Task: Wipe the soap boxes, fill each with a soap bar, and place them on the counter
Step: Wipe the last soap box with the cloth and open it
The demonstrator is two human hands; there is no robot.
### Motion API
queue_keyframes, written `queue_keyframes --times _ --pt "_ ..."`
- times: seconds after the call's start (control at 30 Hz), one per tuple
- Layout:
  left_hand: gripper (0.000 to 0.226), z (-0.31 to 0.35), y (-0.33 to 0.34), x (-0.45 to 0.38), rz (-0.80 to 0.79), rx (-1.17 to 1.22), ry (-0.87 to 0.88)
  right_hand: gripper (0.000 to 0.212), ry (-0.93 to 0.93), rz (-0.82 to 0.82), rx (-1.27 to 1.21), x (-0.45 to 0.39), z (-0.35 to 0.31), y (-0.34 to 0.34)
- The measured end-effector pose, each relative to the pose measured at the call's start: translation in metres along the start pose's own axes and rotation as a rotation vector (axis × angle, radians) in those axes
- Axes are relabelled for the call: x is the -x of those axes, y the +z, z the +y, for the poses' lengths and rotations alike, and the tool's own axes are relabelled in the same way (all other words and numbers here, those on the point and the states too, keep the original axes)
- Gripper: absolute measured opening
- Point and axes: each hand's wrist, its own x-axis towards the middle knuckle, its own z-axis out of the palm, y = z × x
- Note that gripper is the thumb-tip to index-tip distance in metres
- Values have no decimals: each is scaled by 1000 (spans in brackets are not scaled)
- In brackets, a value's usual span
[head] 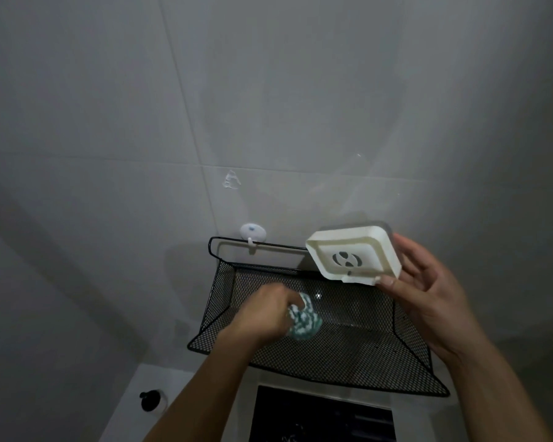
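A grey tiled wall [268, 90] fills most of the frame, with a white counter [131, 406] low at the bottom left and a dark sink opening [320, 416] at bottom centre. My right hand [428, 291] holds the white soap box [353, 253] up at centre right, in front of the wall and above the right end of a black mesh basket [348, 346]. My thumb presses its lower right corner and my fingers wrap behind its right side. The box is tilted, its open face turned toward me, its long axis running from upper left to lower right. Drain cut-outs show in its floor, and there is no soap in it.

Just lower left of the box, my left hand [262, 314] is curled around a bunched green and white cloth [304, 320], down inside the basket near its left half. The basket hangs by its wire rail from a white wall hook [253, 232]. Its mesh floor holds only the cloth and my hand. At the far bottom left, a small white bottle with a black cap [152, 400] stands on the counter.
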Motion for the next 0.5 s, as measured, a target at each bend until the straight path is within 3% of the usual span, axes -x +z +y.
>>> queue_keyframes --times 0.1,0.2,0.23,0.3,0.4,0.5 --pt "31 -6 -6 -1 -64 256 21 72 11 -36 -60 1 2 -6" --pt "18 0 -26 0 200 767 -64 71 19 -69 -118 0 4 -6" --pt "18 4 -34 -1 218 960 -112 71 18 -86 -141 0 4 -6" --pt "28 9 -45 -2 84 1247 -165 69 17 -129 -181 -1 5 -3" --pt "43 10 -49 0 -101 1464 -122 68 16 -174 -183 -2 4 4" --pt "45 11 -51 4 -85 1645 -69 68 19 -189 -162 -4 3 8"
